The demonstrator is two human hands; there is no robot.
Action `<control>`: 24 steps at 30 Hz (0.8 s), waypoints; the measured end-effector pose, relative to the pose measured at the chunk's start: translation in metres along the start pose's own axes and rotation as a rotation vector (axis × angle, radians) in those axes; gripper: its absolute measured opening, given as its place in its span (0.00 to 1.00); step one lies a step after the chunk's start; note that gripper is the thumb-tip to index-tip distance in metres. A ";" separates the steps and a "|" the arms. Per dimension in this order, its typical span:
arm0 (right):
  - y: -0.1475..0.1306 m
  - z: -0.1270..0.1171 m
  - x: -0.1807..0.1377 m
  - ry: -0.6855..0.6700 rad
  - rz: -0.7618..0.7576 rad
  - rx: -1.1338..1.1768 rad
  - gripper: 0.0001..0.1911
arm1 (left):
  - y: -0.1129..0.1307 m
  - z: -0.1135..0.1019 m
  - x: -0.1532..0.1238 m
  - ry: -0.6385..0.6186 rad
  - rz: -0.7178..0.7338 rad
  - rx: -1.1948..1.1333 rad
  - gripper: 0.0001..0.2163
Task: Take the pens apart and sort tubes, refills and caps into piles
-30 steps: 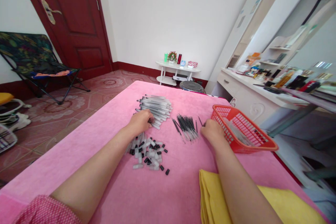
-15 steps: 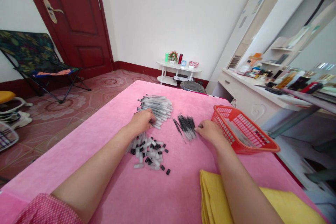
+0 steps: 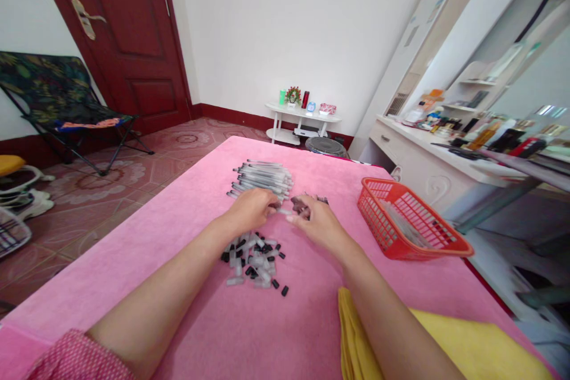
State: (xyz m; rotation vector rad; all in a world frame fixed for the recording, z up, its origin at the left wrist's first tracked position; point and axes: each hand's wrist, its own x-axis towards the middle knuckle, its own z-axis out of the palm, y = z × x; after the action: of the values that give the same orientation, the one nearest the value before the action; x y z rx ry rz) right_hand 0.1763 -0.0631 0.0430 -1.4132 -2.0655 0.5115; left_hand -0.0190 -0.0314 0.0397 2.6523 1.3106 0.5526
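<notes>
My left hand (image 3: pixel 253 210) is closed at the near edge of a row of clear pens (image 3: pixel 262 177). A pale, see-through pen barrel (image 3: pixel 284 211) pokes out of its fingertips to the right. My right hand (image 3: pixel 317 218) faces it a short way off, thumb and fingers curled together; whatever they hold is too small and blurred to make out. Behind that hand lies a pile of thin black pen refills (image 3: pixel 321 199), mostly covered by it. Closer to me, below the left hand, is a loose heap of clear caps and small black plugs (image 3: pixel 256 261).
A red plastic basket (image 3: pixel 412 219) with clear sticks inside stands at the table's right. A folded yellow cloth (image 3: pixel 472 344) lies under my right forearm. Pink cloth (image 3: pixel 240 332) covers the table. Beyond are a white dressing table (image 3: pixel 427 160) and a folding chair (image 3: pixel 66 95).
My right hand has moved left from the right edge of the refill pile towards my left hand. The left hand has shifted slightly right, the barrel's end now showing past its fingers.
</notes>
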 end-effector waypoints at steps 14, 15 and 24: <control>-0.009 0.002 -0.002 -0.175 0.338 0.716 0.10 | 0.004 -0.005 -0.002 0.232 0.333 0.038 0.10; -0.009 0.002 -0.001 -0.147 0.282 0.661 0.09 | 0.003 -0.004 -0.003 0.230 0.328 0.031 0.10; -0.004 0.003 0.000 -0.020 -0.088 0.094 0.09 | 0.002 -0.003 -0.005 0.112 0.120 -0.165 0.10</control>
State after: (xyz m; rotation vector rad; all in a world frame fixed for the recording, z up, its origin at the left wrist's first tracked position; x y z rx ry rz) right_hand 0.1711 -0.0649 0.0431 -1.2618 -2.0813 0.5802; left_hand -0.0211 -0.0362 0.0414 2.6088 1.0841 0.7994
